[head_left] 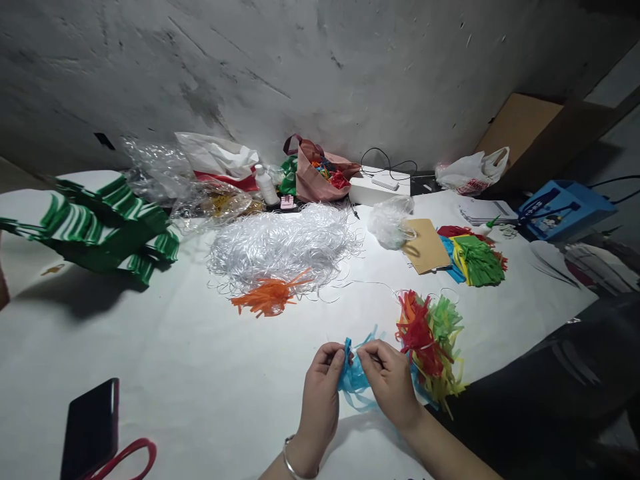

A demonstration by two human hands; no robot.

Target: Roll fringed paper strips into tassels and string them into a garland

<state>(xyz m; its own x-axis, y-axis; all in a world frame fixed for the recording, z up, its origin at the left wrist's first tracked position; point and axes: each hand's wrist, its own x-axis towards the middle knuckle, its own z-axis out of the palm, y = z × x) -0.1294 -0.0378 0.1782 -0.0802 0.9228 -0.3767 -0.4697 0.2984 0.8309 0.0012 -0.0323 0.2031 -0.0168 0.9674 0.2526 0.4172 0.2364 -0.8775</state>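
Note:
My left hand (324, 377) pinches the top of a light blue paper tassel (356, 379), whose strips hang down between both hands. Close by, my right hand (389, 375) has its thumb and forefinger pressed together by the tassel; what they hold is too small to make out. Just right of it lies a tied bundle of red, orange, green and yellow tassels (425, 340). An orange tassel (267, 297) rests at the front edge of a heap of white string (283, 247), farther back.
At the left stand green-and-white folded pieces (100, 227); a phone (90, 427) with a red strap lies nearer. More tassels (477, 260) sit beside a brown card (427, 247). Along the wall are a pink bag (320, 177), a white bottle (266, 185) and a blue bag (565, 210).

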